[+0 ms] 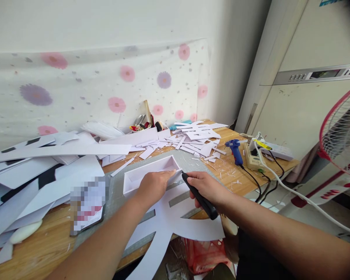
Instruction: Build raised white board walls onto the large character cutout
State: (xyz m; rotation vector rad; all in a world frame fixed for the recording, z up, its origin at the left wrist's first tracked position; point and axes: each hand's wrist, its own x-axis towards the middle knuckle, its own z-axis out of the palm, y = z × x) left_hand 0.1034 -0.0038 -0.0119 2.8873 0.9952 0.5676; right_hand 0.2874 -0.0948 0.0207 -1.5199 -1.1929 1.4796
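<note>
My right hand (205, 186) is closed around a black-handled craft knife (202, 199), its tip pointing up and left at the near right corner of a shallow white foam-board box (131, 187). At that corner my left hand (153, 186) pinches a white board edge; whether it is a loose strip or the box's end wall I cannot tell. The left wrist covers part of the box's front wall. Beneath both hands lies a white cut-out sheet (160, 237) with slots and curved arms, reaching past the table's front edge. A grey cutting mat (113, 190) is under the box.
White board sheets (61, 171) and a phone-like device (90, 206), blurred, lie at left. Offcuts (195, 138) pile up behind. A blue glue gun (235, 151), a power strip (252, 158) and cables are at right, near a fan (344, 132). A red basket (204, 256) stands below.
</note>
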